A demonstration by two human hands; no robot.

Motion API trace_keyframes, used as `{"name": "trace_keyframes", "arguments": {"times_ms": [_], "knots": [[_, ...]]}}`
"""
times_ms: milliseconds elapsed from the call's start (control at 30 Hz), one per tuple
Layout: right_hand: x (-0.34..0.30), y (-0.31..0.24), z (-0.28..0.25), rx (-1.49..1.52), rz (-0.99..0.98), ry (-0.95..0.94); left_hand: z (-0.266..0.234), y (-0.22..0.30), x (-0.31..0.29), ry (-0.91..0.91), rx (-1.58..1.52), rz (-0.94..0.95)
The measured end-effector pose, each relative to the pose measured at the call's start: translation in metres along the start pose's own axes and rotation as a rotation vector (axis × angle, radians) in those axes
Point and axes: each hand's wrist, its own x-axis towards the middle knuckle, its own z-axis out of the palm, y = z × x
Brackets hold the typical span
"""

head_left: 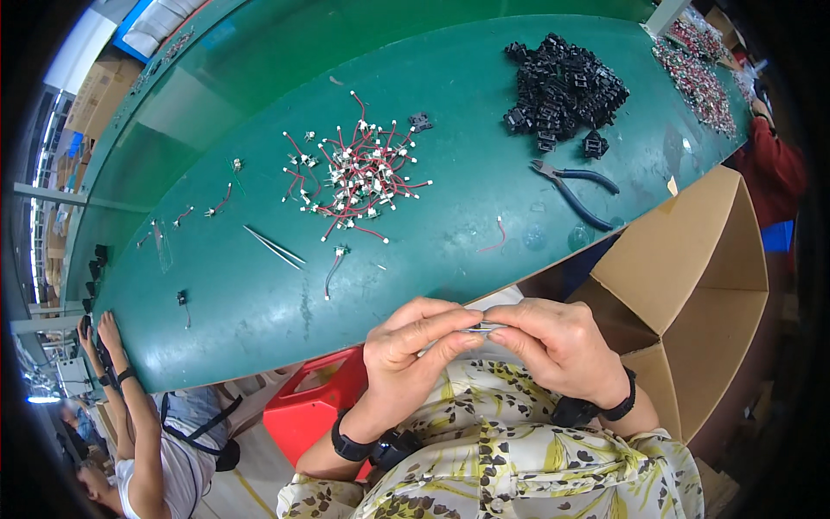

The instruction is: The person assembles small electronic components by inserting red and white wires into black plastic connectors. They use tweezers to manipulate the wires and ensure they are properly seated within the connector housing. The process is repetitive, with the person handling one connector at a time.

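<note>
My left hand [421, 337] and my right hand [546, 339] meet in front of my body, just off the near edge of the green table. Thumb and forefinger of each are pinched together, fingertips almost touching. Between them sits a small thin piece [484, 328], dark and pale; the fingers cover most of it, so its kind does not show. Beyond my hands on the table lie a pile of small white connectors with red wires [363, 173], a single connector with a dark wire [335, 270], tweezers [274, 248] and a loose red wire [494, 235].
Blue-handled cutting pliers [575, 190] lie near a heap of black plastic housings [566, 91]. More wired parts [696, 82] are piled far right. An open cardboard box [683, 259] stands right, a red stool [316, 402] left. Co-workers sit at the left [177, 450] and far right [774, 169].
</note>
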Motion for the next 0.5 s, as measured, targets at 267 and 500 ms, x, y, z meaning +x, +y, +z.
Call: {"name": "trace_keyframes", "arguments": {"times_ms": [267, 500], "knots": [[0.003, 0.009, 0.011, -0.066, 0.007, 0.030, 0.004, -0.009, 0.001, 0.076, 0.040, 0.000], [0.009, 0.002, -0.008, 0.151, 0.137, -0.068, 0.007, -0.008, 0.001, 0.140, -0.433, -0.180]]}}
